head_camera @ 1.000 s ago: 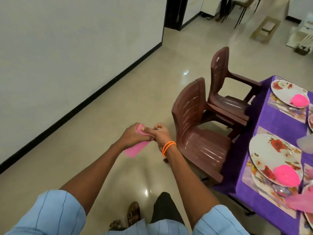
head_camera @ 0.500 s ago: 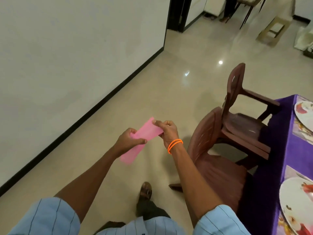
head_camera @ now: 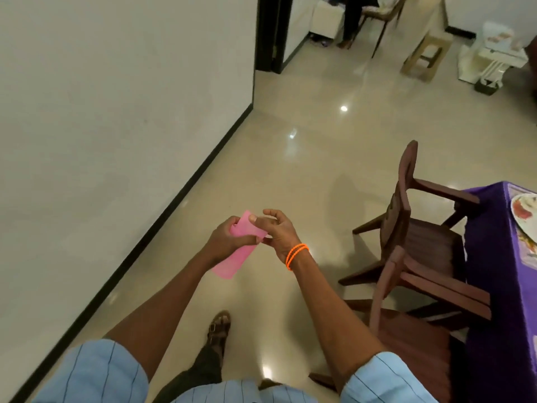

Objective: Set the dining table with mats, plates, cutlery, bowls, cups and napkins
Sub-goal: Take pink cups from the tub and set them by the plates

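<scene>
Pink napkin (head_camera: 236, 248) in left hand (head_camera: 225, 242)

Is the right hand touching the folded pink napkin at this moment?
Touching. The head view shows the right hand's thumb lying on the upper edge of the folded pink napkin, which the left hand grips mid-length.

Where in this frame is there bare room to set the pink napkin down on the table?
Little table shows. A bare purple tablecloth strip lies between the chairs and the floral plate on its mat. Both hands hold the pink napkin over open floor.
</scene>
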